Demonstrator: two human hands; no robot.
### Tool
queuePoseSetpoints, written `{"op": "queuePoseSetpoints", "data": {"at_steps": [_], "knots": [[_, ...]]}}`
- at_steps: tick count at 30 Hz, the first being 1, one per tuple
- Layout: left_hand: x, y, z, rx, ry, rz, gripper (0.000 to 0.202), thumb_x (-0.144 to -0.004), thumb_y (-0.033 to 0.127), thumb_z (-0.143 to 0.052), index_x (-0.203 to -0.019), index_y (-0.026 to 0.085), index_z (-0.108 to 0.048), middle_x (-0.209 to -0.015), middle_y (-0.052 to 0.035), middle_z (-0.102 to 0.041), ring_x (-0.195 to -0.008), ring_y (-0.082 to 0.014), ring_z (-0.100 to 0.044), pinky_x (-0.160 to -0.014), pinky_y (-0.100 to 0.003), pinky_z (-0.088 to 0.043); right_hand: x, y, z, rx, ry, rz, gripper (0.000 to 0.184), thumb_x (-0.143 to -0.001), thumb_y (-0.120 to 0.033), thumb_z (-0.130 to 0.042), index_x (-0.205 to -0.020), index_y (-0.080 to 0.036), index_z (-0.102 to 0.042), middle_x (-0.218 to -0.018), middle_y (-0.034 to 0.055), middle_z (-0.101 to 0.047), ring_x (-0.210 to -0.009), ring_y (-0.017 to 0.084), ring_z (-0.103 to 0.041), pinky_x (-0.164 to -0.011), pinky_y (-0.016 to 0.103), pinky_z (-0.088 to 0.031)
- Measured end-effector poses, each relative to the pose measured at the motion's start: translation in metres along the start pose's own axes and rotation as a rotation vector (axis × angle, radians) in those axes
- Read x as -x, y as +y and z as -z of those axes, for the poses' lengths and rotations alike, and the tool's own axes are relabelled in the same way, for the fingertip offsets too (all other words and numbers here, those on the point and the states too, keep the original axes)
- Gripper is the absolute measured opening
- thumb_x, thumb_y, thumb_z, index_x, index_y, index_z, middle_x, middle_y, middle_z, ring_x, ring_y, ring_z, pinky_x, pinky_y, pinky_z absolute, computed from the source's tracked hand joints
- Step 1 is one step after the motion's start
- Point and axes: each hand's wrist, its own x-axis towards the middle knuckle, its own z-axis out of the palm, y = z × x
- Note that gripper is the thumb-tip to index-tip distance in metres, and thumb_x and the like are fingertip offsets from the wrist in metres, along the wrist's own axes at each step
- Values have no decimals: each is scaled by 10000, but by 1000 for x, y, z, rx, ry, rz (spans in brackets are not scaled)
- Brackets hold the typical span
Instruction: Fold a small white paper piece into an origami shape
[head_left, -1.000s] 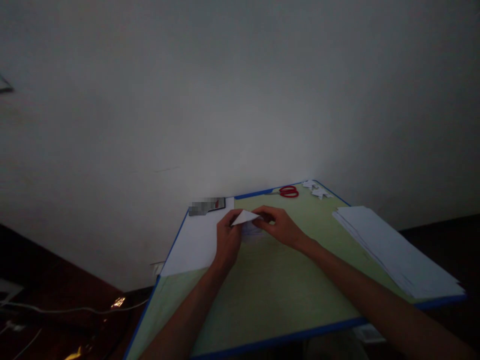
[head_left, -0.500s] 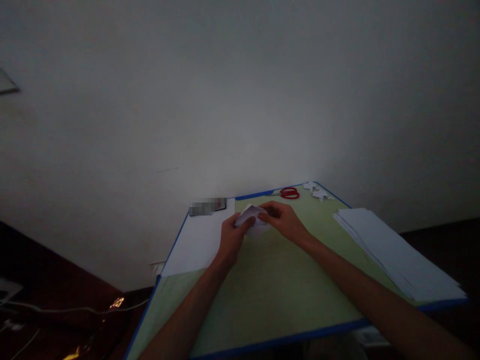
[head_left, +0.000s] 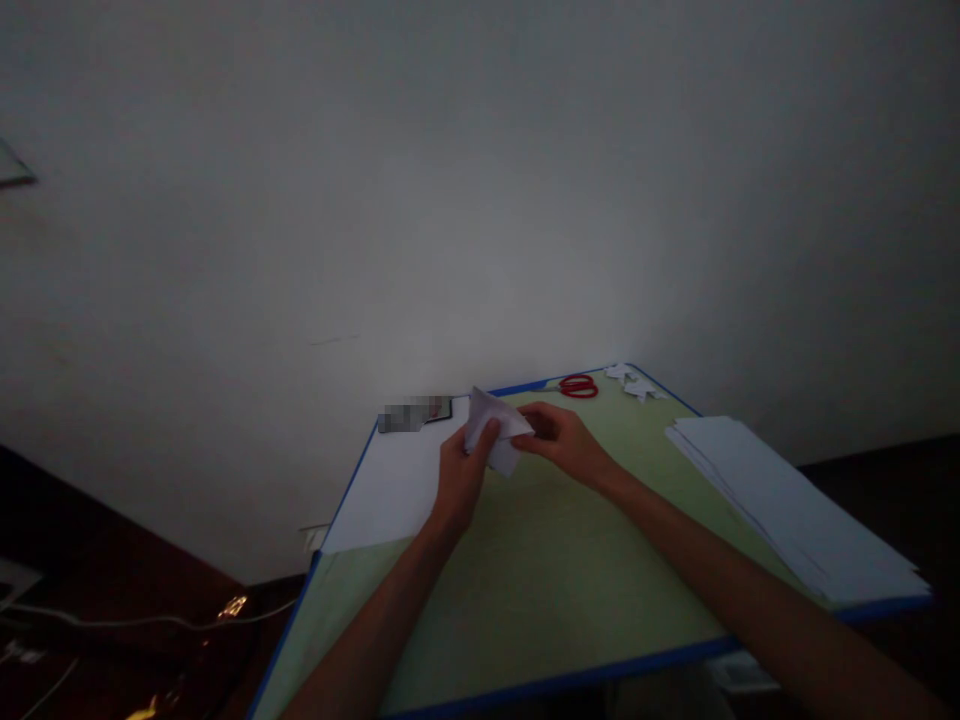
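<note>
Left hand clasping folded white paper, right hand pinching its right corner

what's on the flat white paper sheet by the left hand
A dark rectangular device lies on the white paper sheet. The sheet beneath it and behind the left hand is hidden.

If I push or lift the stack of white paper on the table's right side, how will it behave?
The stack of white paper would probably slide apart, as its edges are uneven and no binding shows. Lifted by one edge, it may sag, since it looks thin. Tipping seems unlikely: it lies flat on the table.
</note>
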Motion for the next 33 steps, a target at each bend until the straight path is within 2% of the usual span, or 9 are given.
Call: {"op": "queuePoseSetpoints", "data": {"at_steps": [3, 7, 11, 15, 19, 22, 24, 28, 33], "knots": [[1, 0, 0, -38, -14, -21, 443, -731, 504, -777, -930, 110, -744, -784, -57, -689, -664, -154, -570, -612, -257, -436, 0, 0, -1, -42, 20, -17, 407, -689, -297, -817, -1047, -194, -654, -914, 43, -747, -848, 205, -707, -811, 356, -561], [-1, -3, 3, -92, 13, -39, 416, -705, 486, -799, -882, 116, -732, -728, -31, -654, -629, -140, -538, -580, -247, -405, 2, -3, -3, -28, -36, 3, 436, -701, -318, -817, -1083, -185, -654, -952, 55, -744, -889, 218, -708, -832, 368, -563], [-1, -4, 4, -90, 13, -52, 385, -719, 482, -790, -847, 126, -718, -719, -18, -645, -623, -134, -533, -584, -248, -400, 2, -5, -3, 65, 0, 51, 316, -807, -387, -728, -1038, -176, -684, -972, 74, -744, -898, 215, -703, -839, 366, -556], [0, 0, 1, -77, 19, -59, 362, -723, 474, -792, -798, 131, -705, -667, 0, -624, -594, -119, -520, -559, -234, -386, -1, 0, -1, 59, 45, 49, 276, -807, -380, -719, -993, -177, -694, -959, 76, -745, -885, 212, -704, -834, 363, -554], [2, 3, -2, 20, 2, -51, 407, -698, 435, -821, -961, 143, -717, -783, -31, -697, -664, -142, -601, -606, -243, -460, -5, 6, 2, -22, 88, 45, 300, -769, -387, -745, -985, -188, -685, -925, 59, -741, -857, 202, -700, -808, 353, -558], [4, 5, -3, 57, 16, -60, 577, -698, 403, -828, -1201, 174, -662, -859, -47, -729, -689, -161, -644, -610, -252, -493, -6, 8, 1, -36, 104, 39, 330, -758, -393, -750, -1006, -189, -676, -882, 51, -733, -812, 195, -690, -731, 326, -555], [4, 5, -4, 45, 24, -81, 645, -716, 387, -818, -1298, 196, -617, -919, -59, -742, -711, -168, -660, -614, -254, -504, -5, 8, 0, -19, 108, 39, 333, -764, -387, -746, -1018, -184, -674, -865, 50, -725, -784, 188, -681, -696, 313, -546], [3, 5, -3, 1, 7, -123, 551, -737, 380, -798, -1245, 203, -677, -1077, -84, -737, -786, -170, -663, -661, -255, -518, -3, 6, -2, -5, 125, 44, 352, -778, -365, -733, -1072, -182, -672, -841, 42, -714, -734, 174, -665, -682, 309, -540], [3, 3, -2, 23, -6, -109, 494, -775, 406, -757, -1219, 197, -698, -984, -68, -739, -723, -150, -625, -631, -250, -495, -2, 2, -3, -31, 101, 42, 349, -784, -351, -717, -1098, -205, -679, -910, 54, -734, -818, 199, -690, -781, 350, -561]]}}
